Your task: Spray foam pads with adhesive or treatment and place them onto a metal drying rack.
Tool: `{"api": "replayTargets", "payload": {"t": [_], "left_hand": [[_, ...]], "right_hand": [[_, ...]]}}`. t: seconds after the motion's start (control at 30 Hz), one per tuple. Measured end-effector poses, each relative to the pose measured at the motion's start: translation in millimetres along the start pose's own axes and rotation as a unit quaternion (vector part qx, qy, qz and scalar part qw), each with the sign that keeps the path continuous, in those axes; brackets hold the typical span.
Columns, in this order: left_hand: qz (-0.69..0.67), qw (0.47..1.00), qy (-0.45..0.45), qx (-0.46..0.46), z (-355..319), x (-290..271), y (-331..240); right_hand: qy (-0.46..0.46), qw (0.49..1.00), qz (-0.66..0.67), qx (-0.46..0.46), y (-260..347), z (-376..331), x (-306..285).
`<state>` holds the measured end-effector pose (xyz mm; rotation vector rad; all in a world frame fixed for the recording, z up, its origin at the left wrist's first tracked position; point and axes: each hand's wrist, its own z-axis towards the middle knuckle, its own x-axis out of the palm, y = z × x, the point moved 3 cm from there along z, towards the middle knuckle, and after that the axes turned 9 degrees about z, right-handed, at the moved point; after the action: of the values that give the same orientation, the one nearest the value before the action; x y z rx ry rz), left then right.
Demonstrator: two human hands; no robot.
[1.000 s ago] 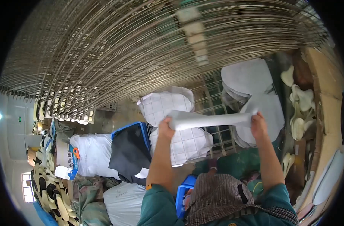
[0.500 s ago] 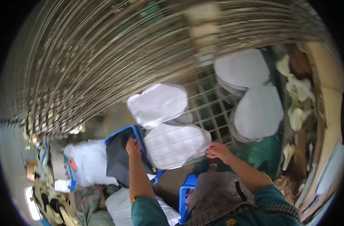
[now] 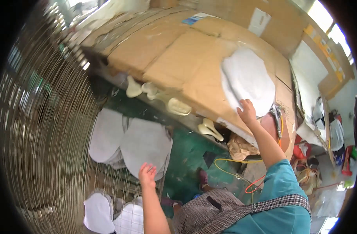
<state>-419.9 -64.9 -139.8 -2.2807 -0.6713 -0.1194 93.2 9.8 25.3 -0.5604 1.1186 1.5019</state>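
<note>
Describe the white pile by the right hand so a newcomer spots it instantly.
Start at the big cardboard-covered table across the upper middle. On its right part, at the right hand, lies the white pile, broad, flat and round-edged. Unlike the similar white sheets at lower left, it rests on brown cardboard.

Right hand [image 3: 247,112] at white sheets [image 3: 251,80] (brown cardboard [image 3: 166,58] beneath).

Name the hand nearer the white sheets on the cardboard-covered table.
Right. The right hand is at the near edge of the white sheets; the left hand is well away to the left.
</note>
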Motion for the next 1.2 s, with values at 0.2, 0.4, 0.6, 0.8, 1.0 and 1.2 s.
{"api": "replayTargets", "payload": {"t": [0.2, 0.4, 0.6, 0.8, 1.0, 1.2], "left_hand": [[0.069, 0.987, 0.143, 0.016, -41, 206, 11], [0.125, 0.950, 0.286, -0.025, -94, 333, 61], [0.058, 0.976, 0.208, 0.009, -97, 313, 81], [0.041, 0.993, 0.105, -0.024, -87, 232, 86], [0.033, 0.994, 0.095, -0.035, -66, 182, 108], [-0.037, 0.999, 0.027, 0.025, -78, 47, 86]], "right_hand": [[0.041, 0.997, -0.049, -0.036, -59, 11, 11], [0.058, 0.985, 0.165, -0.001, -35, 8, -14], [0.164, 0.874, 0.425, 0.169, -17, 2, -24], [-0.027, 0.974, -0.066, 0.217, -194, 39, -10], [0.144, 0.983, -0.061, 0.093, -229, 56, 21], [0.306, 0.874, 0.299, 0.230, -73, 3, 55]]}}
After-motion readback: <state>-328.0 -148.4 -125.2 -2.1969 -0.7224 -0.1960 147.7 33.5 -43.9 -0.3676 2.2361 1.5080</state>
